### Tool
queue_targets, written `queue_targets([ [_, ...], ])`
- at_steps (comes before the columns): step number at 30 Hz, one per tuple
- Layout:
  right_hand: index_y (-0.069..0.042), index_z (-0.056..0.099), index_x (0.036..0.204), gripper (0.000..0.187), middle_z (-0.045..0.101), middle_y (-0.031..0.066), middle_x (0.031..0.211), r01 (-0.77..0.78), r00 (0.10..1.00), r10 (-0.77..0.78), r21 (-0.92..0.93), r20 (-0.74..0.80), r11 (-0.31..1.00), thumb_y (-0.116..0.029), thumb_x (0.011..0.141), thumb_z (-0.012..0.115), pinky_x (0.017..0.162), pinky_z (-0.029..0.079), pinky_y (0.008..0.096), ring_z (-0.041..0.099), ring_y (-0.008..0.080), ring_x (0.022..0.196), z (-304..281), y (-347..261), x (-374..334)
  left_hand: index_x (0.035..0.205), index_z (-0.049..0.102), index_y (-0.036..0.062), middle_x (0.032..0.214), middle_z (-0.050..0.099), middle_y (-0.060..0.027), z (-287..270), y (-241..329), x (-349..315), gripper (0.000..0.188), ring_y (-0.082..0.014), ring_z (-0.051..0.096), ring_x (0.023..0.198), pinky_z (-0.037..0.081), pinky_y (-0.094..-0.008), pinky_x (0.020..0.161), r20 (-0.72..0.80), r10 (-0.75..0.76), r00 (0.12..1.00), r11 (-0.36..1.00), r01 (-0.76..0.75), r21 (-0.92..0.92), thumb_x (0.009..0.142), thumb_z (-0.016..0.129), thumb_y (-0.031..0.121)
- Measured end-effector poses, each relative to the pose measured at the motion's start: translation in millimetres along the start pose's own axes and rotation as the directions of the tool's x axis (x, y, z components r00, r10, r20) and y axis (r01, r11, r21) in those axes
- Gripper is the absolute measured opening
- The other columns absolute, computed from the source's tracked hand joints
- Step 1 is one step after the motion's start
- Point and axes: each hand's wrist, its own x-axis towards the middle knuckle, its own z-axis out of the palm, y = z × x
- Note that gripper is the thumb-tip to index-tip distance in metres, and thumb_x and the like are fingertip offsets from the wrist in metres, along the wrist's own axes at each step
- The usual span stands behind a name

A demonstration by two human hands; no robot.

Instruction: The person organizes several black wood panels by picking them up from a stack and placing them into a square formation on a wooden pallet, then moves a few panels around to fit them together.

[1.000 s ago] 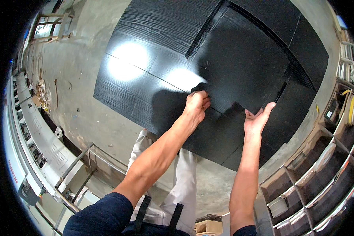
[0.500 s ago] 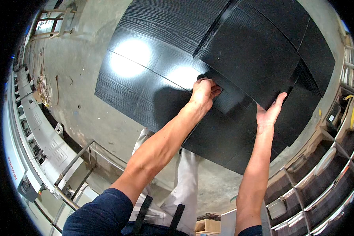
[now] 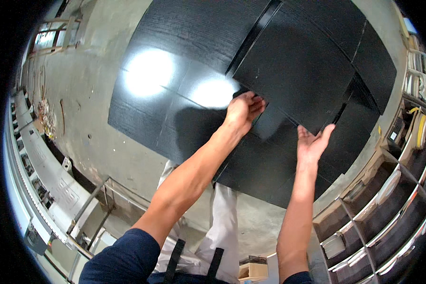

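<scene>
A loose black wood-grain panel (image 3: 298, 66) lies on a wider layer of black panels (image 3: 146, 125), right of its middle and set in from the layer's near edge. Both hands are at the loose panel's near side, so it stretches away from them, toward the layer's far edge. The right hand (image 3: 311, 144) is at its near right corner: thumb and fingers spread, thumb on the right of the corner, fingers on the left, palm cupped beneath. Whether the fingertips bear any of its weight cannot be told.

The left hand (image 3: 243, 111) is just beside the near left end of the same side, fingers curled together, seemingly pinching a small dark piece (image 3: 240, 91); blur hides what that is. The right hand is the nearer one to the layer's right edge; the left is closer to its middle.

The loose panel sits askew to the person: its near side slants from far left to near right, and its left side runs away to the far right, along a dark groove (image 3: 253, 40). With the fisheye bend, its long axis cannot be judged. Gray floor (image 3: 80, 118) shows beyond the layer's left edge.
</scene>
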Motion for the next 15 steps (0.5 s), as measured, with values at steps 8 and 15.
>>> queue_targets([
  [8, 0.032, 0.022, 0.115, 0.104, 0.031, 0.0376, 0.126, -0.19, 0.898, 0.307, 0.352, -0.314, 0.917, -0.062, 0.081, 0.052, 0.108, 0.025, 0.0507, 0.031, 0.0436, 0.124, 3, 8, -4, 0.124, 0.046, -0.0047, 0.112, 0.058, -0.0161, -49, 39, -29, 0.042, -0.0246, 0.056, 0.105, 0.045, -0.037, 0.092, -0.024, 0.091, 0.996, 0.839, -0.064, 0.54, 0.089, 0.054, 0.017],
  [15, 0.014, 0.018, 0.132, 0.103, 0.027, 0.032, 0.131, -0.206, 0.878, 0.339, 0.373, -0.337, 0.905, -0.063, 0.077, 0.057, 0.106, 0.026, 0.0528, 0.032, 0.0398, 0.123, 10, 7, 2, 0.121, 0.051, -0.0041, 0.102, 0.063, -0.0122, -81, 87, -42, 0.039, -0.0202, 0.059, 0.094, 0.048, -0.0326, 0.083, -0.028, 0.238, 0.971, 0.686, -0.148, 0.712, 0.089, 0.057, 0.019],
])
